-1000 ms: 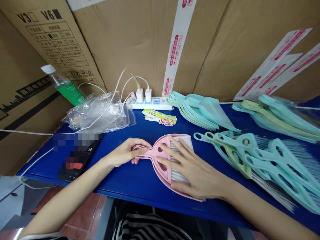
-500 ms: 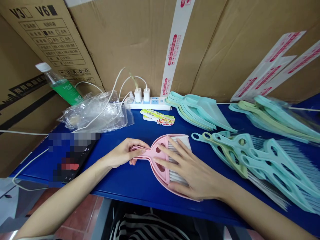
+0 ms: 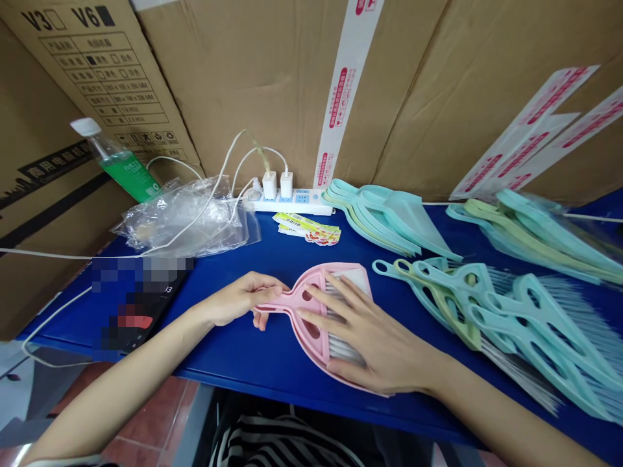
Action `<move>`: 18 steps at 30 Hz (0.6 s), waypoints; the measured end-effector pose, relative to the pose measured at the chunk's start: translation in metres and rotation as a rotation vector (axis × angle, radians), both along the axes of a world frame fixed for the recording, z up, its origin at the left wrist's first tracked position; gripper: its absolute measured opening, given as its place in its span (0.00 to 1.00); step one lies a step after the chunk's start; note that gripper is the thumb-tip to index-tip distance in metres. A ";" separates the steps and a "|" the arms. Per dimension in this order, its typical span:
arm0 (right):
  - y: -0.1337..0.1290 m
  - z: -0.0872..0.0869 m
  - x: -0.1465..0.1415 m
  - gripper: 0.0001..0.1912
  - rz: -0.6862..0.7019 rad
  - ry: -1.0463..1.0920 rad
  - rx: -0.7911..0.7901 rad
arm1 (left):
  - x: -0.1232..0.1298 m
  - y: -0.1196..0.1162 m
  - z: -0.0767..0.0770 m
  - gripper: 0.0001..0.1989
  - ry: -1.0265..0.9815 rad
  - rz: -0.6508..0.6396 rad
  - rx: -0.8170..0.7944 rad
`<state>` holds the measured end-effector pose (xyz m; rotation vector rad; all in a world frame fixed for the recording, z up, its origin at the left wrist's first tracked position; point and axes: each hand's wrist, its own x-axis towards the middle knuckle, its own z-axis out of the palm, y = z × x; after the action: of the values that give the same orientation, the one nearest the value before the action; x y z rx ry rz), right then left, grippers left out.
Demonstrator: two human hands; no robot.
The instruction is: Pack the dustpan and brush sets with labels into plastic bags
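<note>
A pink hand brush [image 3: 298, 299] with white bristles lies nested in a matching pink dustpan [image 3: 305, 345], flat on the table with the handles pointing left. My left hand [image 3: 237, 299] is closed around the two stacked handles, thumb on top and fingers curled beneath; the handle ends are hidden in it. Spread flat over the bristles is my right hand [image 3: 382, 337], fingers apart and pointing left, touching the brush from above. The right wrist covers part of the dustpan's wide edge.
Teal and green brushes [image 3: 516, 311] are heaped at right. Behind them lie stacked dustpans [image 3: 389, 207] and more dustpans in plastic [image 3: 530, 240]. A power strip [image 3: 302, 202], sachets [image 3: 309, 228], clear bags [image 3: 195, 224], a bottle [image 3: 129, 172] and cardboard boxes [image 3: 253, 78] stand around.
My left hand has shifted slightly on the handles and now covers their looped ends more. My right hand stays spread on the bristles, and the dustpan has barely moved.
</note>
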<state>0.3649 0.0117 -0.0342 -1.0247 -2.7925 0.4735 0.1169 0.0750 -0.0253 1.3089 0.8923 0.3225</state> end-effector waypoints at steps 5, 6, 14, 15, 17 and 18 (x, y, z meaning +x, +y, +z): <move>0.001 -0.002 0.000 0.34 0.014 0.013 0.020 | 0.000 0.000 0.001 0.25 -0.008 0.003 0.028; 0.001 -0.002 0.000 0.34 0.015 0.017 0.027 | 0.000 0.000 0.001 0.25 -0.006 -0.002 0.027; 0.001 0.000 0.000 0.33 0.020 0.018 0.051 | -0.002 0.002 -0.001 0.26 -0.002 -0.011 0.014; 0.002 0.001 0.000 0.33 0.018 0.016 0.049 | -0.002 0.002 0.000 0.26 -0.001 -0.015 0.014; 0.002 0.001 -0.001 0.33 0.015 0.016 0.045 | -0.002 0.002 0.001 0.27 0.002 -0.023 0.013; 0.002 0.002 -0.001 0.33 0.013 0.016 0.043 | -0.001 0.002 0.001 0.27 0.003 -0.028 0.013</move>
<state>0.3639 0.0135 -0.0324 -0.9896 -2.7845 0.4191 0.1154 0.0769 -0.0241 1.3329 0.8747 0.3052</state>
